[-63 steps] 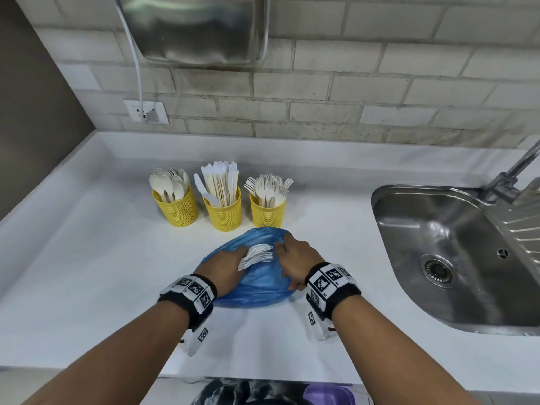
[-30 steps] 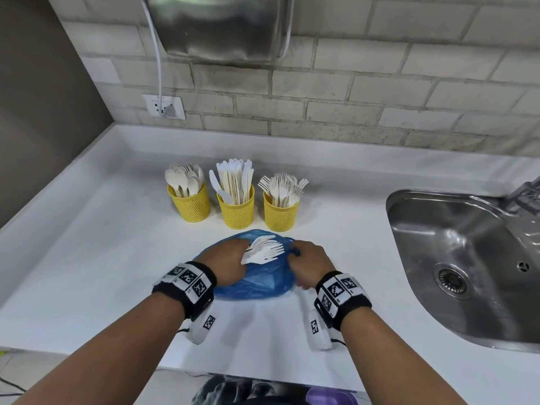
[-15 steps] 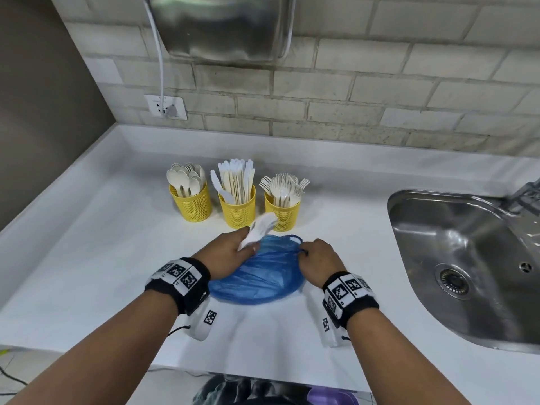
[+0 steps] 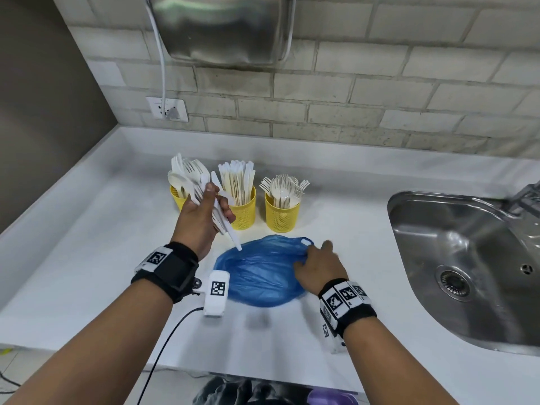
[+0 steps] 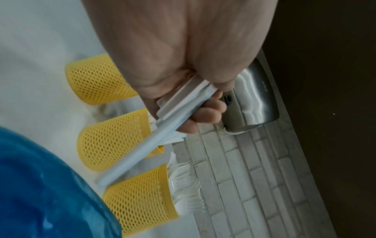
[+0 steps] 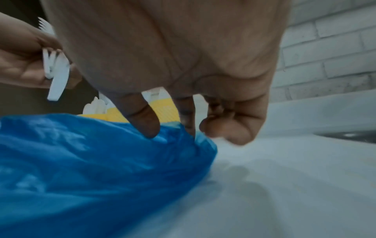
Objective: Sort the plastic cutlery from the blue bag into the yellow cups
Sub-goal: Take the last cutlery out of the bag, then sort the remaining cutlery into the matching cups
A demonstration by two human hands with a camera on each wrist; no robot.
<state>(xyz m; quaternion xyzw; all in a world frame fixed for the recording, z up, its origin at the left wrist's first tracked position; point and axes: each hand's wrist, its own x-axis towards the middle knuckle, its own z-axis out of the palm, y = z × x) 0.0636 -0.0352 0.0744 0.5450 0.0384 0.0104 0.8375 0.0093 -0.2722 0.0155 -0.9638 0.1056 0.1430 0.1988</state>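
My left hand (image 4: 214, 201) is raised off the counter and grips a bundle of white plastic cutlery (image 4: 194, 175), fork and spoon heads up, handles (image 5: 162, 127) pointing down at the blue bag (image 4: 260, 273). The bundle hangs in front of the left yellow cup (image 4: 177, 199) of spoons and beside the middle cup (image 4: 245, 213) of knives. The right cup (image 4: 282, 216) holds forks. My right hand (image 4: 317, 255) lies on the bag's right edge. Its straight fingers (image 6: 142, 119) touch the plastic, and the thumb is off it. What is inside the bag is hidden.
A steel sink (image 4: 423, 287) is sunk into the white counter (image 4: 87, 258) at the right, with a tap (image 4: 526, 197) behind it. On the tiled wall hang a metal dispenser (image 4: 222, 27) and a socket (image 4: 167, 110). A black cable (image 4: 163, 346) trails over the front edge.
My left hand has lifted the cutlery bundle out of the bag, up and left towards the cups. The right hand has stayed at the bag's right edge and loosened its hold on it.
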